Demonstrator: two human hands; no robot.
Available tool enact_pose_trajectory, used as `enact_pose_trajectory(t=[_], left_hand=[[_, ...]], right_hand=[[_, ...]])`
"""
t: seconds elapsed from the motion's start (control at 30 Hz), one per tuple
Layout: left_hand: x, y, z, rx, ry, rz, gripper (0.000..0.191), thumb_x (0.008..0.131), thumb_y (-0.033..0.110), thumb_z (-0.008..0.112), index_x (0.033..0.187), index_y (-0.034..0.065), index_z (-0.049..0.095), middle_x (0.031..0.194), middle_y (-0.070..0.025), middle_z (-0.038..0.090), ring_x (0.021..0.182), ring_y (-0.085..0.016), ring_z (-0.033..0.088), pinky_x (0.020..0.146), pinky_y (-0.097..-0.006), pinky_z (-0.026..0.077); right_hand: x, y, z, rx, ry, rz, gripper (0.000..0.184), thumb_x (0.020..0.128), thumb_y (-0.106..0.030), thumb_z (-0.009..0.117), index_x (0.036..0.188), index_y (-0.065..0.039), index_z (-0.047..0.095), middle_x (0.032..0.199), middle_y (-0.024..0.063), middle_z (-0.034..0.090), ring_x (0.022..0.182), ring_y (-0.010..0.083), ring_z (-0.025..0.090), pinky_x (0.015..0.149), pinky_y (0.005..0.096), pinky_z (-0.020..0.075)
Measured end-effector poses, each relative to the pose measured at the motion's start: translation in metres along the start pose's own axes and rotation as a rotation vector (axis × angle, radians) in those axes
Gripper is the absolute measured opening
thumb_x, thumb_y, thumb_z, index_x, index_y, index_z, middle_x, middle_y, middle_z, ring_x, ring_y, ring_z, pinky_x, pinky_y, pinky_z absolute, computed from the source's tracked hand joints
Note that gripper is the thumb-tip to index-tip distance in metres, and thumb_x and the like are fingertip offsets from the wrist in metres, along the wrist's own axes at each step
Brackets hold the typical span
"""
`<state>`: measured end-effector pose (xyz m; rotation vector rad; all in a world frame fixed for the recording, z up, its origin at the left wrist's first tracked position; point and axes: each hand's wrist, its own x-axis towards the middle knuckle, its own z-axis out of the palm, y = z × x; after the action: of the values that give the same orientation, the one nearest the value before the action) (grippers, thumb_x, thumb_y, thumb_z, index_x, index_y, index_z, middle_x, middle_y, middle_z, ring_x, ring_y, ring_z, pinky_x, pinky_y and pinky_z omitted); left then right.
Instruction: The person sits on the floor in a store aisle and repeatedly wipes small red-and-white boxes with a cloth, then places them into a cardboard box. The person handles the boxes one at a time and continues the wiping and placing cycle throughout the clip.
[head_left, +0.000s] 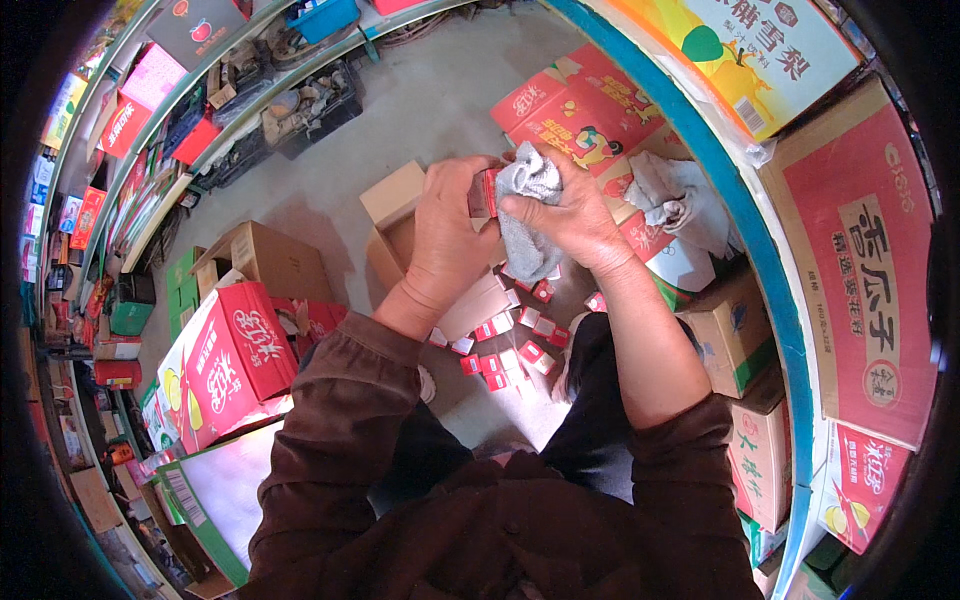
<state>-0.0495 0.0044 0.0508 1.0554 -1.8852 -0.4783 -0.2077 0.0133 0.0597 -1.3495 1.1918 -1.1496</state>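
Note:
My left hand (450, 225) grips a small red box (481, 193) by its sides, above the floor. In my right hand (574, 214) is a bunched grey cloth (529, 240), pressed against the box's right side. The cloth hides part of the box. Below my hands, several small red-and-white boxes (491, 364) lie loosely on the floor between my feet. An open cardboard carton (394, 202) stands just beyond my left hand, partly covered by it.
Shelves with a teal edge (739, 142) curve along my right, holding large printed cartons (862, 285). A flattened red carton (577, 112) and a crumpled grey cloth (679, 199) lie ahead right. Left are a red carton (255, 341), a brown carton (281, 262) and crowded shelves (161, 169).

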Motion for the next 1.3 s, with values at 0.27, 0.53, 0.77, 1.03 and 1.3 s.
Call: enact_pose_trajectory(t=[0.27, 0.53, 0.77, 1.03, 1.3], left_hand=[[-0.001, 0.007, -0.001, -0.008, 0.031, 0.074, 0.044, 0.061, -0.004, 0.070, 0.102, 0.0060, 0.058, 0.098, -0.0117, 0.059, 0.092, -0.028, 0.058, 0.078, -0.0323, 0.048], [0.000, 0.006, -0.001, -0.065, 0.023, 0.076, 0.045, 0.059, -0.004, 0.070, 0.101, 0.0061, 0.058, 0.099, -0.0094, 0.061, 0.094, -0.029, 0.056, 0.079, -0.0346, 0.048], [0.005, -0.001, -0.002, -0.296, 0.087, 0.028, 0.046, 0.064, 0.000, 0.075, 0.105, 0.0053, 0.057, 0.103, -0.0091, 0.060, 0.093, -0.024, 0.057, 0.080, -0.0303, 0.046], [0.005, -0.001, -0.003, -0.273, 0.016, 0.076, 0.050, 0.066, 0.000, 0.074, 0.113, 0.0067, 0.058, 0.107, -0.0090, 0.059, 0.093, -0.021, 0.056, 0.079, -0.0292, 0.046], [-0.001, -0.008, -0.002, -0.390, -0.081, -0.088, 0.058, 0.066, -0.001, 0.073, 0.122, 0.0093, 0.057, 0.112, -0.0104, 0.055, 0.096, -0.023, 0.056, 0.080, -0.0273, 0.047]], right_hand=[[0.003, 0.015, 0.012, 0.019, 0.164, -0.052, 0.037, 0.076, -0.006, 0.074, 0.107, -0.002, 0.055, 0.087, -0.0001, 0.063, 0.081, 0.0062, 0.056, 0.074, 0.0237, 0.0487], [0.010, 0.015, 0.003, 0.228, 0.328, -0.020, 0.030, 0.079, -0.002, 0.068, 0.106, -0.002, 0.055, 0.089, 0.0025, 0.063, 0.079, 0.0089, 0.059, 0.070, 0.0253, 0.0493], [0.015, 0.013, -0.032, 0.162, 0.549, 0.018, 0.032, 0.081, 0.000, 0.062, 0.111, -0.002, 0.051, 0.093, 0.0058, 0.059, 0.080, 0.0134, 0.059, 0.069, 0.0277, 0.0494], [0.013, 0.006, -0.032, 0.508, 0.531, 0.080, 0.049, 0.078, -0.011, 0.068, 0.119, 0.001, 0.044, 0.099, 0.0101, 0.059, 0.086, 0.0186, 0.059, 0.075, 0.0314, 0.0492], [0.004, -0.002, -0.030, 0.760, 0.044, -0.049, 0.076, 0.065, 0.005, 0.054, 0.134, -0.006, 0.025, 0.113, 0.0131, 0.050, 0.105, 0.0274, 0.053, 0.092, 0.0358, 0.0420]])
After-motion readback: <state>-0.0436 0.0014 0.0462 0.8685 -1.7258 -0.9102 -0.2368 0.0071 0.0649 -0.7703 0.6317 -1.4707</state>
